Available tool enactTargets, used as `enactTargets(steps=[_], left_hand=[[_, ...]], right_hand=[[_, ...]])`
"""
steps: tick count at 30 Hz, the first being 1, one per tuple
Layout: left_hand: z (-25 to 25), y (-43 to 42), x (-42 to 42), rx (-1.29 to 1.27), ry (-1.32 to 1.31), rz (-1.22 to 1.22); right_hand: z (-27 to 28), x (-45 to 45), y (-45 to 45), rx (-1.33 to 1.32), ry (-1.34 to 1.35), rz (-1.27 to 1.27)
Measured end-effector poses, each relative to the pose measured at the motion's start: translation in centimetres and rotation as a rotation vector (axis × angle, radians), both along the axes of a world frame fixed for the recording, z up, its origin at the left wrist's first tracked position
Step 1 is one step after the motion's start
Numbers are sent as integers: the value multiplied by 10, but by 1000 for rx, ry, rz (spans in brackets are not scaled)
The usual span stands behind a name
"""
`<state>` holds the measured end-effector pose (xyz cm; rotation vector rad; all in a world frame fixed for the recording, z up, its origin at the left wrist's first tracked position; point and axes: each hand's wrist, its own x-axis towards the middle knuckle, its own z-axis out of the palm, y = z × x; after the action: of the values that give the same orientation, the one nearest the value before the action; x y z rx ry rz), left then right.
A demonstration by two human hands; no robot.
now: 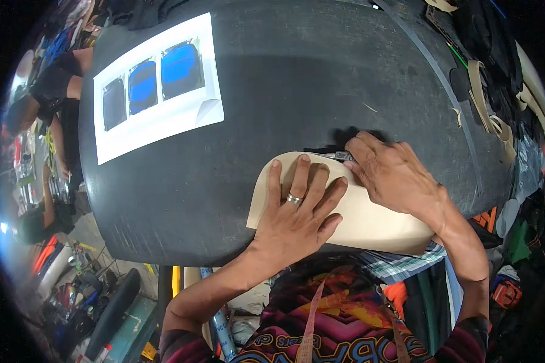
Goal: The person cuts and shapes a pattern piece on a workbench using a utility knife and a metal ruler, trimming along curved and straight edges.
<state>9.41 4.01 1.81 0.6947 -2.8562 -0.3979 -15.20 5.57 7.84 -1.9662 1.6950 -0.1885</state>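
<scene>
On the table (284,103) before us, a flat piece (375,221) lies along the near edge. We have our left hand (300,212) on its left half and our right hand (393,172) at its far edge, a small tool (343,156) in the right fingers there. Beyond the left hand, toward the far left corner, we see a paper sheet (158,88) on the tabletop. On our right, a long strip (433,60) runs along the table's side, with straps (479,97) to the right of it. Left of the table, past the sheet, is another person (54,78). Down our front, a measuring tape (312,314) hangs below the flat piece
</scene>
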Motion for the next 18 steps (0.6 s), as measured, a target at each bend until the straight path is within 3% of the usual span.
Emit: enactTargets(steps=[18], left_hand=[[-1,0,0,12,20,8]], right_hand=[[7,7,-3,119,30,-9]])
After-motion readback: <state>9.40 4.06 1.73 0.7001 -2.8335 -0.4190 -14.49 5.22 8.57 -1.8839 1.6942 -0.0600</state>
